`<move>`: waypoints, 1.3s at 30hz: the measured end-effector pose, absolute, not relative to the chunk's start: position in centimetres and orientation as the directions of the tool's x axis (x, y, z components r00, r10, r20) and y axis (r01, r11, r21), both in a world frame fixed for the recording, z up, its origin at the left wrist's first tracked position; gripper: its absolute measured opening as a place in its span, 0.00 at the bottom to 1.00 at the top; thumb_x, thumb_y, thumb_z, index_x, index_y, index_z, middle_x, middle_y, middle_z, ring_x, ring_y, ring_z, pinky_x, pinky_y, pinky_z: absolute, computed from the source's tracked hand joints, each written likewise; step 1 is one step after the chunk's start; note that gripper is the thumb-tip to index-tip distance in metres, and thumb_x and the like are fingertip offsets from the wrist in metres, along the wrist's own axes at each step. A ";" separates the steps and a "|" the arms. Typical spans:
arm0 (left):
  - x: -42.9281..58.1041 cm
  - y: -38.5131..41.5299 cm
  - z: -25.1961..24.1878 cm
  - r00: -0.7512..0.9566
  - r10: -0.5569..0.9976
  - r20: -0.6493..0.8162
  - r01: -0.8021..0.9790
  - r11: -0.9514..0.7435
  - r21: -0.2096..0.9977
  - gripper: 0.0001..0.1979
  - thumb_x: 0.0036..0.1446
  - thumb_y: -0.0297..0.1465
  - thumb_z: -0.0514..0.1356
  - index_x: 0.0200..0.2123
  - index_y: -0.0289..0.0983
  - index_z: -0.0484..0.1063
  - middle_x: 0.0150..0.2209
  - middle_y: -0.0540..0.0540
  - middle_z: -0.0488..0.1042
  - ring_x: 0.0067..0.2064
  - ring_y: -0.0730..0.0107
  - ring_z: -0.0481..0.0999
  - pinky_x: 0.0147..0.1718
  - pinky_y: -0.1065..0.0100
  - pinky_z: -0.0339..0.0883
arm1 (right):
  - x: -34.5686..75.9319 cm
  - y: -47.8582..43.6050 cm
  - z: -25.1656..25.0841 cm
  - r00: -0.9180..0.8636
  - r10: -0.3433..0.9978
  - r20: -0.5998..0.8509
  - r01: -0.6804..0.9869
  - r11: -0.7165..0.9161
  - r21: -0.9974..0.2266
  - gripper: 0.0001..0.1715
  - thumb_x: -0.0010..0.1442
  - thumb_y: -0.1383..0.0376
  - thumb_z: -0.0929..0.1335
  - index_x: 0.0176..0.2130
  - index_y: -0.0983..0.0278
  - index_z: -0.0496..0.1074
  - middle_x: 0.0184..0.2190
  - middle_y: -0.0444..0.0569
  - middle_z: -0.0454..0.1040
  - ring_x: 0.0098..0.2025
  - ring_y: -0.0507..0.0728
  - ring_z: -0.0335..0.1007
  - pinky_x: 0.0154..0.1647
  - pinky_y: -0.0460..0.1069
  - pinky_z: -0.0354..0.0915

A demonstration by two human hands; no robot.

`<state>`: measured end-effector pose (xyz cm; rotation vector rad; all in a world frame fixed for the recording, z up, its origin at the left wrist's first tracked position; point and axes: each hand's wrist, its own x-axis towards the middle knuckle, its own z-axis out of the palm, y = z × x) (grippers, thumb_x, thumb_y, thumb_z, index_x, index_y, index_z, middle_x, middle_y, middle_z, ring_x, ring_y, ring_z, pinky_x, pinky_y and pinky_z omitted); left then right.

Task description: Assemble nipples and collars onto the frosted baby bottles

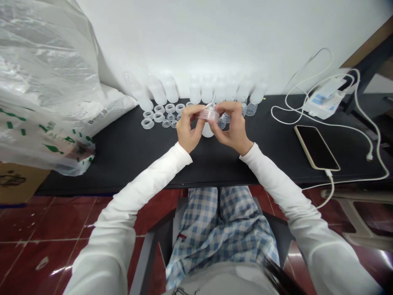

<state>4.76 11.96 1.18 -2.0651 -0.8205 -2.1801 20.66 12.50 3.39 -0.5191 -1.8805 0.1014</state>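
One clear, ribbed plastic ring point(209, 114): your left hand point(188, 129) and right hand point(233, 126) pinch it above the black table point(138, 155); they mostly hide the rounded, whitish bottle point(208, 132) beneath, contact unclear.

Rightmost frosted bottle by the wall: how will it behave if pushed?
Probably apt to tip: the bottle stands taller than it is wide. Likely light, since its translucent body looks like plastic. If knocked over, it may roll, as its sides look rounded.
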 end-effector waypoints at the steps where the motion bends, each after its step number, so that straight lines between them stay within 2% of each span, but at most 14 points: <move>1: 4.7 12.0 1.2 -0.137 0.311 0.940 0.369 -0.865 0.340 0.13 0.68 0.45 0.58 0.49 0.45 0.68 0.41 0.48 0.76 0.40 0.68 0.81 0.38 0.65 0.77 | 20.7 12.5 3.4 -0.290 0.379 0.879 0.236 0.918 -0.318 0.25 0.66 0.44 0.66 0.54 0.54 0.63 0.43 0.50 0.73 0.40 0.60 0.75 0.42 0.61 0.76; 3: 4.7 12.1 1.2 -0.142 0.325 0.935 0.373 -0.857 0.355 0.14 0.67 0.48 0.58 0.48 0.46 0.68 0.41 0.48 0.77 0.41 0.67 0.82 0.39 0.64 0.78 | 20.5 12.4 3.6 -0.252 0.347 0.903 0.109 0.938 -0.330 0.26 0.67 0.43 0.65 0.57 0.52 0.60 0.45 0.49 0.70 0.42 0.59 0.73 0.41 0.59 0.74; 5: 4.6 12.1 1.1 -0.105 0.350 0.931 0.351 -0.863 0.364 0.14 0.67 0.48 0.59 0.47 0.47 0.68 0.41 0.48 0.77 0.44 0.66 0.82 0.41 0.63 0.79 | 20.2 12.1 3.9 -0.190 0.412 0.891 0.021 0.909 -0.415 0.21 0.70 0.44 0.62 0.56 0.50 0.58 0.42 0.47 0.68 0.39 0.57 0.71 0.40 0.56 0.72; 8: 4.6 12.1 1.0 -0.054 0.326 0.944 0.287 -0.900 0.327 0.11 0.68 0.43 0.59 0.48 0.44 0.68 0.41 0.48 0.77 0.44 0.67 0.82 0.41 0.64 0.79 | 19.9 11.5 4.7 -0.222 0.593 0.774 -0.023 0.791 -0.612 0.20 0.70 0.44 0.63 0.51 0.53 0.65 0.38 0.44 0.69 0.38 0.56 0.71 0.41 0.55 0.71; 10: 4.5 12.2 1.0 -0.063 0.294 0.954 0.277 -0.913 0.300 0.10 0.69 0.40 0.60 0.48 0.43 0.68 0.41 0.48 0.77 0.42 0.69 0.82 0.39 0.67 0.78 | 19.9 11.3 5.2 -0.256 0.629 0.734 -0.027 0.754 -0.656 0.20 0.69 0.44 0.64 0.45 0.56 0.71 0.39 0.45 0.73 0.40 0.55 0.72 0.45 0.55 0.72; 13: 4.4 12.5 1.1 -0.076 0.305 0.949 0.294 -0.903 0.314 0.10 0.69 0.40 0.60 0.48 0.44 0.69 0.41 0.48 0.77 0.40 0.70 0.82 0.37 0.68 0.78 | 20.1 11.2 5.6 -0.257 0.645 0.719 -0.030 0.739 -0.674 0.23 0.68 0.43 0.66 0.42 0.59 0.74 0.42 0.47 0.76 0.42 0.55 0.74 0.48 0.55 0.74; 16: 4.3 12.6 0.9 -0.069 0.324 0.944 0.326 -0.887 0.328 0.12 0.67 0.44 0.61 0.48 0.44 0.68 0.40 0.49 0.77 0.40 0.69 0.82 0.38 0.66 0.78 | 20.2 11.3 5.6 -0.271 0.680 0.681 -0.036 0.700 -0.713 0.29 0.65 0.38 0.66 0.42 0.60 0.74 0.41 0.48 0.77 0.42 0.55 0.75 0.46 0.55 0.77; 19: 4.3 12.6 0.7 -0.063 0.335 0.940 0.347 -0.876 0.335 0.12 0.67 0.44 0.61 0.48 0.45 0.67 0.40 0.49 0.78 0.41 0.68 0.82 0.39 0.64 0.79 | 20.2 11.4 5.4 -0.280 0.703 0.653 -0.043 0.671 -0.740 0.31 0.63 0.36 0.66 0.40 0.60 0.73 0.39 0.48 0.76 0.40 0.54 0.75 0.45 0.54 0.77; 22: 4.2 12.6 0.7 -0.026 0.281 0.959 0.335 -0.902 0.274 0.09 0.68 0.38 0.59 0.49 0.46 0.67 0.42 0.48 0.79 0.43 0.67 0.82 0.39 0.61 0.80 | 20.2 11.3 5.2 -0.303 0.715 0.630 -0.057 0.647 -0.761 0.30 0.63 0.36 0.67 0.39 0.60 0.72 0.39 0.47 0.75 0.38 0.53 0.74 0.42 0.53 0.77; 25: 4.0 12.7 0.8 -0.015 0.245 0.969 0.383 -0.894 0.232 0.08 0.69 0.41 0.57 0.48 0.47 0.67 0.40 0.48 0.79 0.41 0.66 0.83 0.37 0.59 0.81 | 20.1 11.2 5.1 -0.339 0.721 0.604 -0.068 0.621 -0.781 0.32 0.63 0.35 0.65 0.41 0.60 0.71 0.41 0.48 0.75 0.38 0.53 0.74 0.41 0.52 0.77; 30: 3.8 12.7 0.9 -0.019 0.350 0.937 0.405 -0.854 0.327 0.12 0.67 0.46 0.58 0.47 0.48 0.66 0.41 0.48 0.79 0.42 0.66 0.83 0.38 0.63 0.80 | 20.2 11.2 5.3 -0.317 0.724 0.612 -0.031 0.638 -0.770 0.33 0.63 0.34 0.63 0.42 0.59 0.71 0.44 0.49 0.75 0.44 0.56 0.75 0.46 0.55 0.77; 34: 4.0 12.3 1.0 0.030 0.467 0.884 0.367 -0.828 0.425 0.21 0.66 0.52 0.58 0.51 0.44 0.64 0.45 0.44 0.76 0.45 0.63 0.83 0.42 0.61 0.79 | 20.5 11.3 5.6 -0.299 0.709 0.638 0.010 0.671 -0.741 0.31 0.66 0.35 0.61 0.43 0.58 0.72 0.45 0.49 0.75 0.46 0.56 0.74 0.50 0.56 0.76; 39: 4.1 12.2 0.7 -0.024 0.510 0.860 0.402 -0.783 0.475 0.23 0.65 0.54 0.57 0.49 0.42 0.63 0.44 0.43 0.75 0.46 0.62 0.81 0.46 0.58 0.78 | 21.0 11.5 6.0 -0.384 0.677 0.628 0.025 0.687 -0.726 0.33 0.60 0.35 0.68 0.48 0.57 0.73 0.49 0.49 0.73 0.50 0.57 0.73 0.49 0.53 0.76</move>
